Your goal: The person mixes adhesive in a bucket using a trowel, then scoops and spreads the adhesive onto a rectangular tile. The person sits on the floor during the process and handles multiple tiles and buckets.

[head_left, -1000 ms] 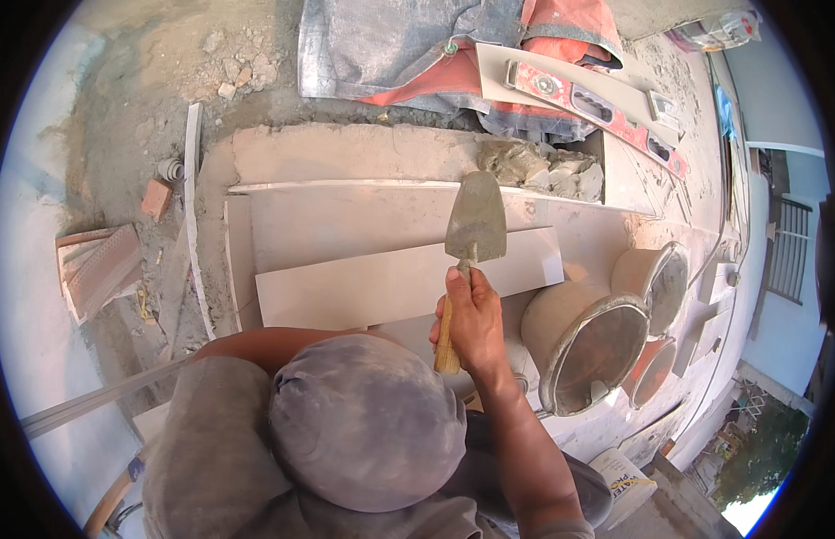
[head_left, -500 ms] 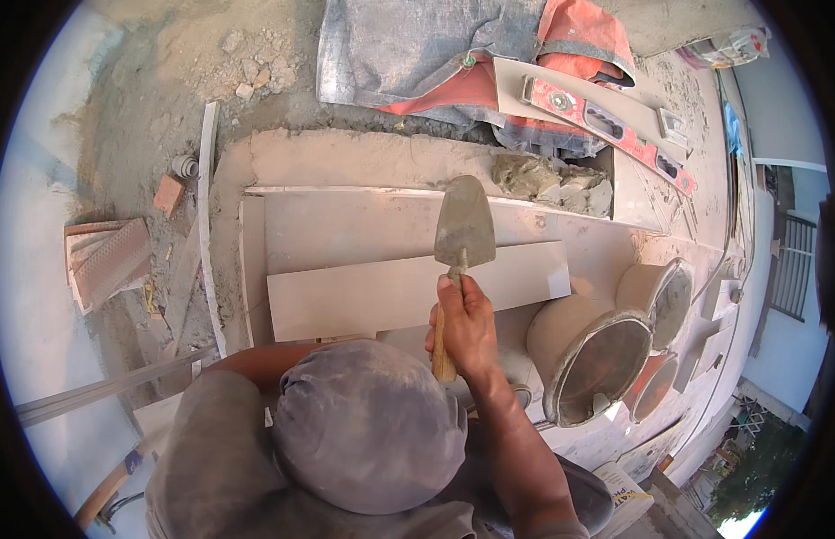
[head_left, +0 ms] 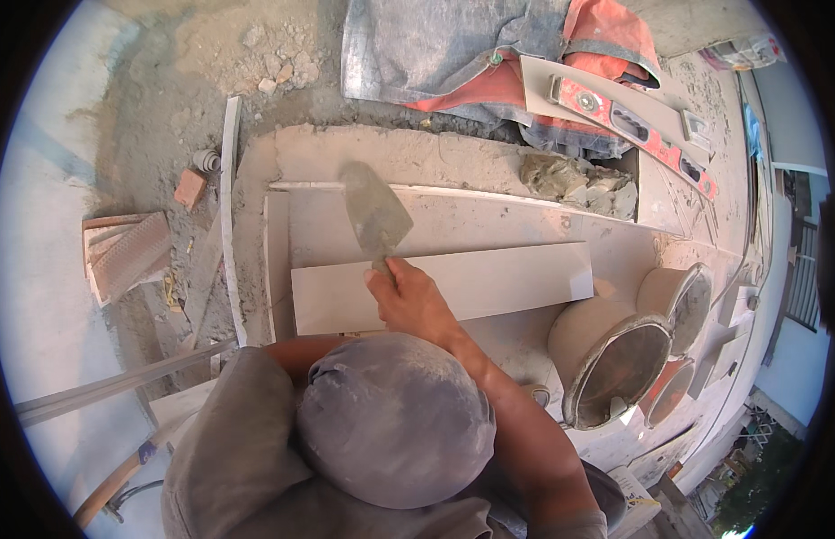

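My right hand [head_left: 413, 298] is closed round the handle of a pointed trowel [head_left: 374, 208], whose blade is smeared with grey mortar. The blade hangs over the ledge's white edging strip, left of middle. Below it lies a long pale tile [head_left: 444, 286], with my right hand in front of its left half. Part of my bent left forearm [head_left: 308, 352] shows beside a dusty grey cap [head_left: 395, 418], which covers the lower middle; my left hand is hidden. A lump of wet mortar [head_left: 579, 184] sits on the ledge to the right.
Two large buckets [head_left: 561, 364] and a smaller reddish one [head_left: 669, 393] stand to the right. A red spirit level [head_left: 646, 139] rests on a board at the far right, beside a grey and orange tarp [head_left: 444, 54]. Stacked tile pieces [head_left: 126, 256] and a brick [head_left: 190, 189] lie left.
My right hand has swung left with the trowel, and the blade has tilted to the left. The whole view has shifted slightly, so the surroundings appear farther right.
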